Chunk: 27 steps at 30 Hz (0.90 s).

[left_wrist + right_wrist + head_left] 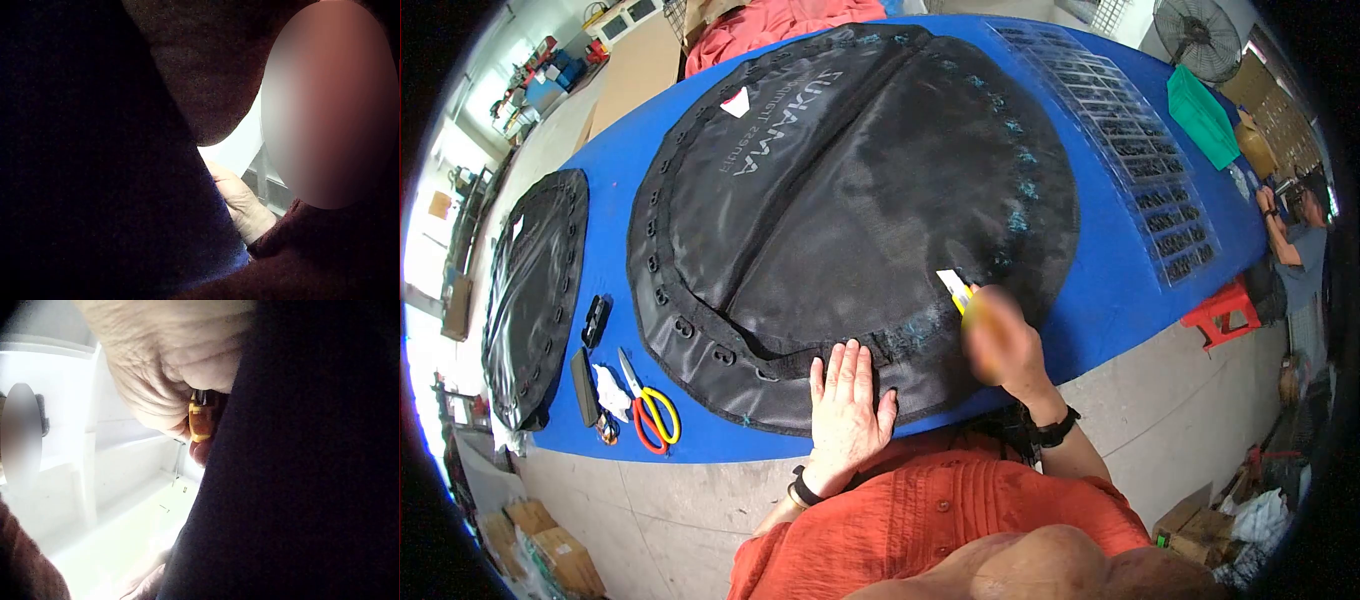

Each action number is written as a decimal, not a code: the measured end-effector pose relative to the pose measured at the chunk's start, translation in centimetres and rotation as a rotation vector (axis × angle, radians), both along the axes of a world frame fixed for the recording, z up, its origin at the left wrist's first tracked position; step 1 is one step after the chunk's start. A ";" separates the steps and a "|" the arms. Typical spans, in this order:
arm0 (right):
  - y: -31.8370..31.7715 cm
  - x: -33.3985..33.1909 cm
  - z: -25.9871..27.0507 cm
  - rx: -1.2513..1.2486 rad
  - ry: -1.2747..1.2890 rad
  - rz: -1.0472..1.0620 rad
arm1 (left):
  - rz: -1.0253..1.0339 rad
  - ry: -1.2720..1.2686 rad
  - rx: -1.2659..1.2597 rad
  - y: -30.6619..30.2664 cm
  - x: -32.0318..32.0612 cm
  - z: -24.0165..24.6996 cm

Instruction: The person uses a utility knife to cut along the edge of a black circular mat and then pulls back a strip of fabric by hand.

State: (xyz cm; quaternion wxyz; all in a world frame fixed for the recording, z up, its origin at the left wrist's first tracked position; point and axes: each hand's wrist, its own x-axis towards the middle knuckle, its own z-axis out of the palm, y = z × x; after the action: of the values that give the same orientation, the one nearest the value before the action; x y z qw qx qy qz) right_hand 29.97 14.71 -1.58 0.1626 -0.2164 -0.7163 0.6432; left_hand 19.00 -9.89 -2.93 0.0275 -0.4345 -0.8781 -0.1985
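Observation:
A large round black trampoline mat (840, 240) lies on the blue table, with lettering on its far-left half and a seam across it. My left hand (847, 405) rests flat on its near edge, fingers straight over the dark edge band. To the right, my right hand (1005, 345) grips a yellow utility knife (954, 290), blade pointing up and left over the mat. Part of the knife's yellow handle (200, 422) shows under the palm in the right wrist view. Blue-green thread bits (1020, 190) dot the mat's right side. The left wrist view is mostly dark.
Red-and-yellow scissors (648, 408), a black stapler-like tool (596, 322) and a crumpled white scrap (611, 392) lie at the left. Another black mat (535, 300) is beyond them. A clear compartment tray (1120, 140) of small black parts stands at the right, near a red stool (1222, 315).

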 end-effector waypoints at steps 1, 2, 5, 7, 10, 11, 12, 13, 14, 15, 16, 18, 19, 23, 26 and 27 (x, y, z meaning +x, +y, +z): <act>0.1 -0.1 -0.1 0.005 0.004 0.002 | 0.002 -0.001 -0.004 0.0 0.0 0.1; 0.1 -0.1 0.0 0.001 -0.001 0.004 | 0.001 -0.003 -0.008 0.0 0.0 0.2; 0.1 -0.1 0.3 -0.005 -0.010 0.006 | -0.001 0.000 -0.005 0.0 0.0 0.1; 0.0 -0.1 0.2 -0.002 -0.005 0.008 | -0.002 0.000 -0.003 0.0 0.0 0.0; 0.2 -0.1 0.0 -0.004 0.008 0.015 | -0.005 -0.002 -0.010 0.0 -0.1 0.2; 0.1 -0.1 0.0 -0.003 0.008 0.014 | -0.006 -0.003 -0.014 0.0 -0.1 0.2; 0.1 -0.1 0.2 -0.001 0.007 0.014 | -0.006 -0.005 -0.017 0.0 -0.1 0.3; 0.1 0.0 0.2 0.001 0.006 0.015 | -0.007 -0.005 -0.016 0.0 -0.1 0.3; 0.1 0.0 0.2 0.003 0.006 0.017 | -0.007 -0.004 -0.015 0.0 0.0 0.3; 0.1 -0.1 0.2 0.006 0.006 0.019 | -0.007 -0.002 -0.014 0.0 0.0 0.3; 0.1 -0.1 0.2 0.009 0.007 0.021 | -0.006 -0.003 -0.013 0.0 0.0 0.3; 0.1 -0.1 0.1 0.020 0.005 0.018 | -0.006 -0.003 -0.011 0.0 0.0 0.2; 0.1 -0.1 0.1 0.026 0.004 0.017 | -0.006 -0.001 -0.010 0.0 0.0 0.3; 0.1 0.0 0.1 0.022 0.014 0.015 | -0.008 0.011 -0.003 0.0 -0.1 0.2; 0.1 0.0 0.0 0.021 0.016 0.013 | -0.006 0.015 0.001 0.0 0.0 0.2; 0.1 0.0 0.0 0.020 0.015 0.012 | -0.004 0.014 0.001 0.0 0.0 0.2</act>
State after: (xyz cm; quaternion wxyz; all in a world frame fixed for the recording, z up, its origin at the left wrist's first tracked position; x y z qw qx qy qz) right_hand 29.93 14.78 -1.60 0.1667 -0.2056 -0.7228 0.6384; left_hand 19.00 -9.86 -2.73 0.0338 -0.4379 -0.8767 -0.1961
